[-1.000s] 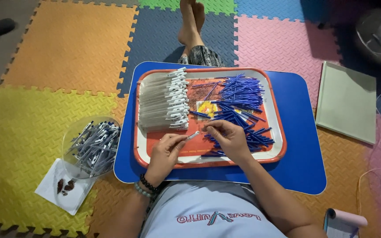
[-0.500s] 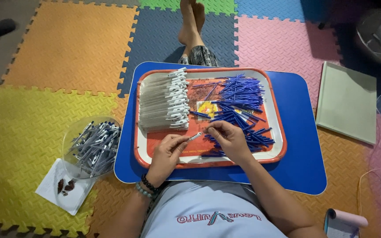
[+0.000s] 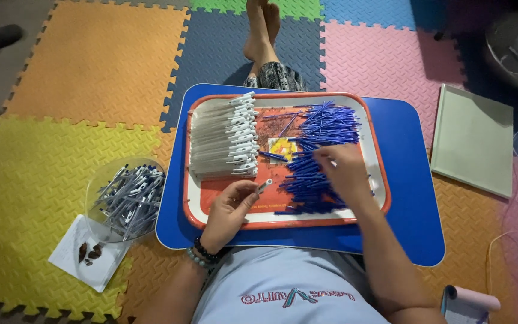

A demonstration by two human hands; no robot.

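The left hand (image 3: 230,207), at lower centre, is pinching a white pen barrel (image 3: 262,186) tip-up over the orange tray (image 3: 194,210), ready for filling; the right hand (image 3: 344,170) is spreading flat and loose over the blue refills (image 3: 319,129) at centre right, picking one; finished pens are lying in the clear bowl (image 3: 124,198) at lower left.

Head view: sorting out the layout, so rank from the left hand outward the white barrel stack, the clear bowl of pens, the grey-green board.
Measured from the left hand:
1. White barrel stack, on the tray just beyond it.
2. Clear bowl of pens, left, off the tray.
3. Grey-green board, far right on the floor.

Bare tray floor (image 3: 235,186) lies open between white barrels (image 3: 223,141) and blue refills (image 3: 319,156).
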